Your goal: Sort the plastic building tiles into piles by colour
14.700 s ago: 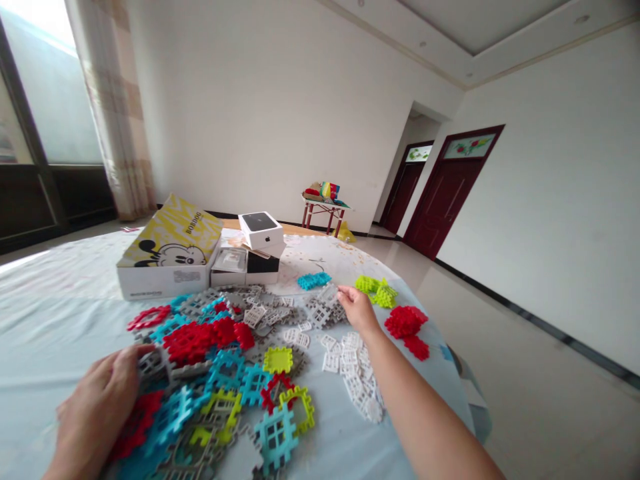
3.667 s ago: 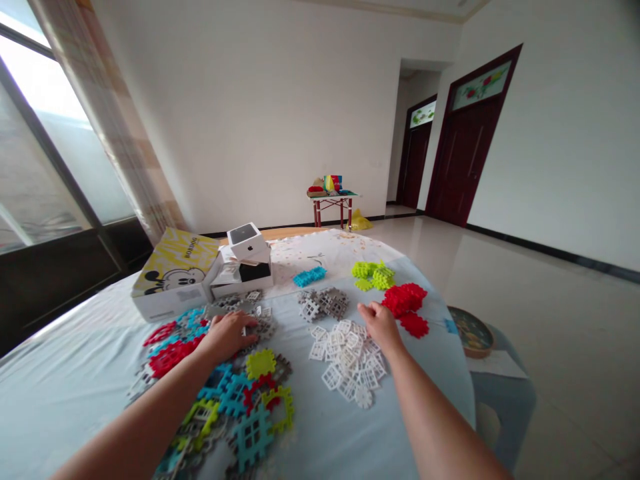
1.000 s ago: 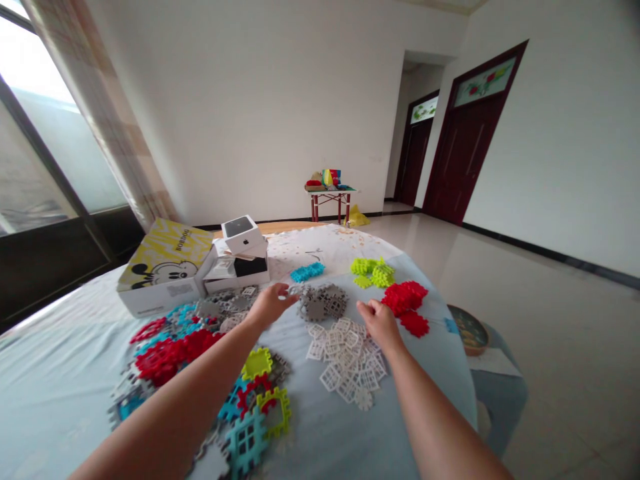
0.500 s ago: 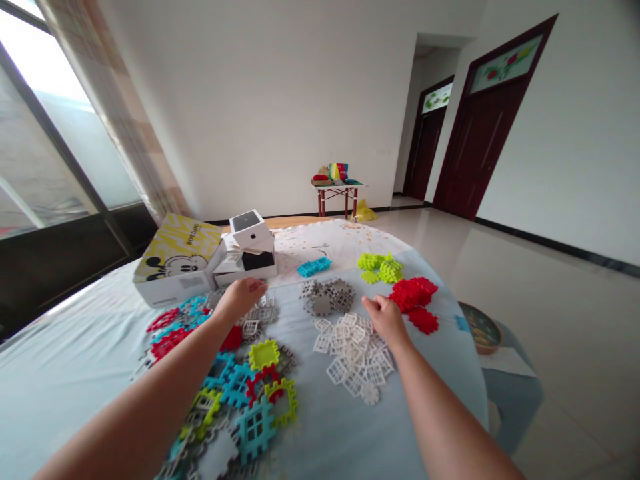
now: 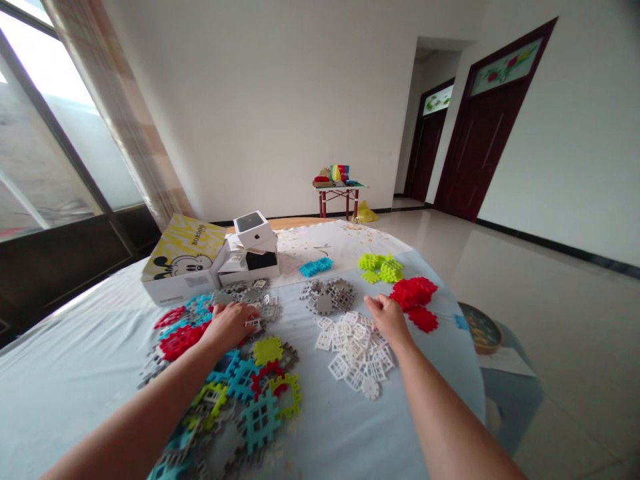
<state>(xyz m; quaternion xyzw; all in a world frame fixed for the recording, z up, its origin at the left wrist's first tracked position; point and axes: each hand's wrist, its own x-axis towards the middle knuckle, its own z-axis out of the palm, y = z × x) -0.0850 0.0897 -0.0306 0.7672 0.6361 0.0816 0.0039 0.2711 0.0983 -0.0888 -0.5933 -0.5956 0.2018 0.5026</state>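
Observation:
My left hand (image 5: 231, 325) rests low over the mixed pile of interlocking plastic pieces, its fingers bent and close together. At its fingertips is a white window piece (image 5: 254, 323), which the fingers seem to pinch, partly covering it. Around that hand lie red gear-edged pieces (image 5: 181, 342), blue pieces (image 5: 243, 379) and a lime-green square piece (image 5: 268, 351). My right hand (image 5: 388, 317) is closed, thumb against the curled fingers, above the far right edge of a heap of white window pieces (image 5: 353, 350). Whether it holds anything is hidden.
Sorted heaps of grey (image 5: 327, 297), bright blue (image 5: 316, 267), lime-green (image 5: 382, 267) and red pieces (image 5: 414, 293) lie across the table. A yellow-lidded box (image 5: 185, 260) and a white phone box (image 5: 254, 230) stand at the back left. A stool (image 5: 515, 377) is beyond the right edge.
My left hand has come down and slightly left, from the back of the mixed pile onto the white window piece. My right hand has barely moved.

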